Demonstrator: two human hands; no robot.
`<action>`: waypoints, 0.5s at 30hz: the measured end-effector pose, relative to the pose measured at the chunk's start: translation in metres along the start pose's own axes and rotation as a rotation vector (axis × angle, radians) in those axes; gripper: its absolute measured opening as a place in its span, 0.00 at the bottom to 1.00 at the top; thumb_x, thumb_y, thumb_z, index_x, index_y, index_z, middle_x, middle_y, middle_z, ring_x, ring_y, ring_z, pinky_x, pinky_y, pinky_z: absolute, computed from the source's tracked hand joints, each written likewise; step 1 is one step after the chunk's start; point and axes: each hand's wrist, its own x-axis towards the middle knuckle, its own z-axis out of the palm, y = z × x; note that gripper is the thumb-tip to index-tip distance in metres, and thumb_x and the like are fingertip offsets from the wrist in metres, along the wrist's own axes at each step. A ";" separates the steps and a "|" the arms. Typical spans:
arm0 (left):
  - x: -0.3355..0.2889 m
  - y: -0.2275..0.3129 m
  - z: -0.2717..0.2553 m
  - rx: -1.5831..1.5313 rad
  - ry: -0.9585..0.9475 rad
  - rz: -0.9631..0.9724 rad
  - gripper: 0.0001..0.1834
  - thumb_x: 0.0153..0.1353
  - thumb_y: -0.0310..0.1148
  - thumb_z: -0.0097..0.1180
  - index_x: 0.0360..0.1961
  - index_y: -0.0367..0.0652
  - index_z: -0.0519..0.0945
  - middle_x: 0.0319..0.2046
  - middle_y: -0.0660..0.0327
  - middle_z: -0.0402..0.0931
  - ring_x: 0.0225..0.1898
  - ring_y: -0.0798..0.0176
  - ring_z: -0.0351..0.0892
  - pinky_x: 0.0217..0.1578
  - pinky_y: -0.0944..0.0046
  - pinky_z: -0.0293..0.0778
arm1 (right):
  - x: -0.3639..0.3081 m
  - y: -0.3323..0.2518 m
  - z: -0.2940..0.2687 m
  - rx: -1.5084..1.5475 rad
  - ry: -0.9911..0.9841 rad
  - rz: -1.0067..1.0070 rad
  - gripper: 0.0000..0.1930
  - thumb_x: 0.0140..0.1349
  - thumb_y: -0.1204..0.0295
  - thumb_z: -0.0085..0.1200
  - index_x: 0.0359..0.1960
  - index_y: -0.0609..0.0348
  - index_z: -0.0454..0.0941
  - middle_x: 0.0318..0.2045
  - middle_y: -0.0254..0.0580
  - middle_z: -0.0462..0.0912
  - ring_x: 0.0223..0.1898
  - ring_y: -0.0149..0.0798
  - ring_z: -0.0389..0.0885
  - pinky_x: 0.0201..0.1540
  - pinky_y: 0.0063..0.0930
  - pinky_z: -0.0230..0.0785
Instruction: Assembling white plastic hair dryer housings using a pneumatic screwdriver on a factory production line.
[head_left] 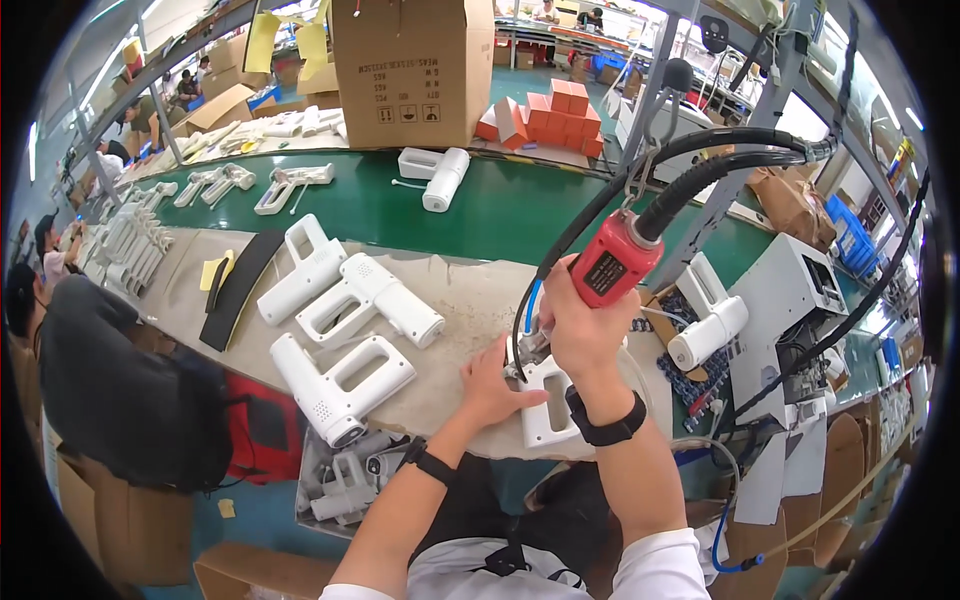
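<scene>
In my right hand [590, 335] is a red electric screwdriver [615, 260], gripped round its body and pointing down. It hangs from a metal hook, with a thick black cable at its top. Beneath it lies a white plastic device with a loop handle [545, 410], flat on the bench. My left hand [490, 385] grips this device at its left side, thumb along the handle. The screwdriver's tip and its contact with the device are hidden behind my hands. Left of them rest several similar white devices, including one with a perforated end [340, 385].
A green conveyor belt [500, 210] runs behind the cardboard-covered bench [470, 285], carrying more white devices. A large carton [405, 70] and orange boxes [550, 115] stand beyond. A grey machine [775, 330] is at right. A black-draped chair [130, 380] sits at left; a bin of parts [345, 485] is below.
</scene>
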 end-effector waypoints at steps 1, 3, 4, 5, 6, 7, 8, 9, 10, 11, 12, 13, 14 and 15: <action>0.000 -0.001 0.000 0.025 0.010 0.014 0.64 0.34 0.60 0.72 0.69 0.41 0.53 0.61 0.53 0.64 0.64 0.52 0.58 0.63 0.52 0.45 | 0.000 0.002 0.001 -0.005 -0.002 -0.005 0.04 0.58 0.77 0.54 0.27 0.62 0.74 0.14 0.33 0.74 0.13 0.25 0.71 0.17 0.20 0.62; 0.000 0.001 0.002 0.003 0.021 0.038 0.62 0.34 0.60 0.72 0.68 0.43 0.55 0.60 0.53 0.65 0.64 0.52 0.58 0.63 0.51 0.45 | 0.001 0.012 0.001 -0.015 0.000 -0.009 0.04 0.58 0.76 0.54 0.27 0.62 0.74 0.14 0.32 0.74 0.13 0.25 0.71 0.17 0.19 0.62; 0.000 0.002 0.003 -0.018 0.033 0.063 0.60 0.35 0.59 0.72 0.68 0.45 0.57 0.59 0.53 0.66 0.63 0.52 0.58 0.63 0.51 0.45 | -0.001 0.023 0.002 -0.034 0.004 -0.006 0.04 0.58 0.76 0.54 0.26 0.62 0.74 0.14 0.32 0.74 0.14 0.25 0.71 0.17 0.20 0.62; 0.001 -0.003 0.004 -0.018 0.033 0.056 0.60 0.35 0.59 0.72 0.68 0.45 0.57 0.59 0.53 0.66 0.63 0.52 0.58 0.63 0.51 0.45 | -0.004 0.028 0.005 -0.050 0.003 0.001 0.05 0.58 0.76 0.54 0.26 0.62 0.74 0.14 0.32 0.74 0.14 0.25 0.71 0.18 0.20 0.62; 0.005 -0.010 0.006 -0.032 0.018 0.116 0.58 0.35 0.59 0.72 0.66 0.46 0.58 0.57 0.53 0.67 0.63 0.51 0.59 0.63 0.51 0.45 | -0.006 0.025 0.006 -0.074 -0.042 0.053 0.05 0.57 0.76 0.56 0.26 0.61 0.74 0.15 0.31 0.74 0.15 0.24 0.71 0.19 0.20 0.63; 0.008 -0.016 0.009 -0.045 0.004 0.178 0.56 0.36 0.58 0.72 0.65 0.47 0.60 0.56 0.53 0.68 0.62 0.51 0.60 0.63 0.51 0.46 | -0.008 0.025 0.008 -0.072 -0.044 0.056 0.05 0.57 0.76 0.56 0.26 0.61 0.74 0.15 0.31 0.74 0.15 0.24 0.71 0.19 0.20 0.63; 0.012 -0.018 0.010 -0.042 0.004 0.182 0.56 0.36 0.58 0.72 0.65 0.47 0.60 0.56 0.53 0.68 0.62 0.51 0.60 0.63 0.51 0.46 | -0.009 0.026 0.009 -0.064 -0.074 0.012 0.05 0.57 0.76 0.56 0.26 0.61 0.75 0.15 0.31 0.75 0.15 0.24 0.71 0.19 0.20 0.63; 0.014 -0.020 0.012 -0.065 -0.003 0.193 0.55 0.35 0.58 0.72 0.64 0.46 0.61 0.55 0.53 0.69 0.61 0.51 0.60 0.63 0.52 0.46 | -0.010 0.028 0.010 -0.056 -0.103 -0.034 0.04 0.57 0.76 0.57 0.26 0.61 0.75 0.16 0.31 0.75 0.15 0.24 0.71 0.19 0.20 0.63; 0.014 -0.020 0.013 -0.087 -0.012 0.205 0.54 0.35 0.58 0.72 0.62 0.45 0.62 0.54 0.53 0.70 0.61 0.51 0.61 0.62 0.52 0.47 | -0.011 0.035 0.010 -0.040 -0.108 -0.051 0.04 0.56 0.76 0.58 0.28 0.61 0.76 0.17 0.31 0.75 0.16 0.23 0.72 0.19 0.20 0.63; 0.014 -0.017 0.012 -0.085 -0.013 0.215 0.54 0.35 0.58 0.72 0.62 0.45 0.62 0.54 0.53 0.70 0.61 0.51 0.61 0.62 0.52 0.47 | -0.011 0.035 0.008 -0.042 -0.102 -0.058 0.04 0.56 0.76 0.58 0.28 0.61 0.76 0.17 0.31 0.75 0.16 0.23 0.72 0.19 0.20 0.63; 0.012 -0.013 0.010 -0.024 -0.010 0.176 0.56 0.35 0.59 0.72 0.63 0.44 0.61 0.55 0.52 0.69 0.61 0.50 0.61 0.62 0.52 0.47 | -0.010 0.035 0.003 -0.041 -0.073 -0.055 0.04 0.57 0.76 0.58 0.29 0.61 0.75 0.17 0.31 0.75 0.15 0.23 0.72 0.18 0.19 0.63; 0.011 -0.008 0.008 0.038 -0.007 0.136 0.58 0.35 0.60 0.72 0.64 0.42 0.60 0.55 0.52 0.69 0.61 0.50 0.61 0.62 0.53 0.47 | -0.008 0.034 -0.002 -0.040 -0.044 -0.051 0.04 0.58 0.76 0.57 0.30 0.61 0.75 0.16 0.32 0.75 0.15 0.24 0.72 0.18 0.19 0.63; 0.007 -0.003 0.005 0.036 -0.009 0.140 0.58 0.35 0.60 0.72 0.64 0.42 0.60 0.55 0.52 0.69 0.61 0.50 0.61 0.62 0.53 0.47 | -0.005 0.021 -0.008 -0.026 -0.013 -0.033 0.03 0.59 0.77 0.55 0.31 0.62 0.74 0.15 0.33 0.74 0.13 0.25 0.71 0.16 0.19 0.62; 0.002 0.003 0.001 0.016 0.034 0.114 0.60 0.35 0.60 0.71 0.65 0.40 0.58 0.56 0.51 0.68 0.62 0.50 0.60 0.63 0.52 0.46 | -0.002 0.003 -0.013 -0.028 -0.013 -0.030 0.03 0.59 0.77 0.55 0.31 0.62 0.74 0.15 0.33 0.74 0.13 0.25 0.71 0.16 0.19 0.62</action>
